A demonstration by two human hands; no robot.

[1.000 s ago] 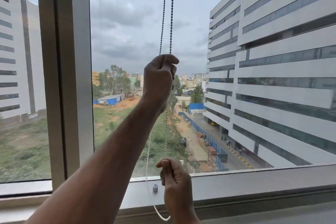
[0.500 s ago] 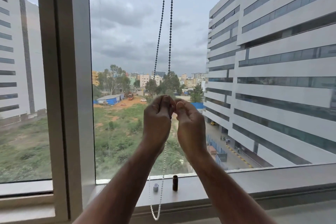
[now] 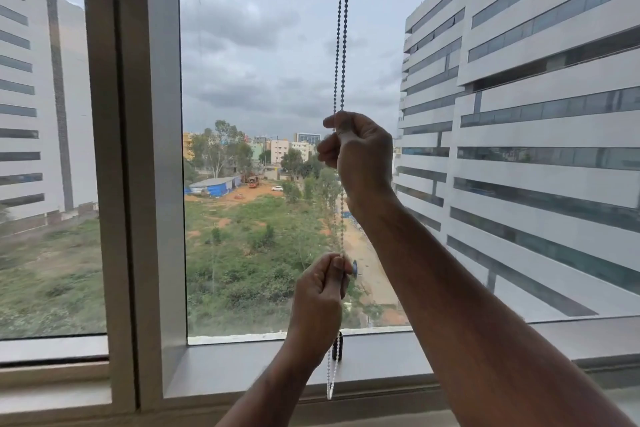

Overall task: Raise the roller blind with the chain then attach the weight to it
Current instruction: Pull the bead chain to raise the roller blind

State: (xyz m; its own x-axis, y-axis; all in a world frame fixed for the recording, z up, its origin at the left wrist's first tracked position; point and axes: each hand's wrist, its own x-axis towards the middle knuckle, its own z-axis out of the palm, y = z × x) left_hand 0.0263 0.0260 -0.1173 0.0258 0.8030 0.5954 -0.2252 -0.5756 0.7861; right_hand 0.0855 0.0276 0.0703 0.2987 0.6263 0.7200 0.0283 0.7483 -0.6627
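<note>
The right hand (image 3: 360, 156) was up high, fingers curled shut around the bead chain (image 3: 341, 45), which ran straight up from the fist in two close strands and out of the top of the picture. The left hand (image 3: 320, 291) sat directly below the right one on the same chain, thumb and fingers pinched on a strand, with a small round pale piece (image 3: 354, 268) showing just beside the fingertips (what it was, I could not tell). Between the two hands the chain hung taut, and my guess was that the hands were stacked so that one could hold the chain steady while the other took a fresh grip or pulled.

Below the left hand the chain dropped in a pale loop (image 3: 331, 378) past the front edge of the window sill (image 3: 242, 364). A short dark cylinder (image 3: 337, 346), likely the weight, stood upright on the sill right behind the chain, close under the left hand, placed within easy reach for clipping on.

The blind itself was out of view above the chain's upper end, so how far it had been raised could not be read, though the glass (image 3: 256, 80) behind the chain was fully uncovered. Left of the chain stood the broad window post (image 3: 138, 149). The weight was not yet on the chain.
</note>
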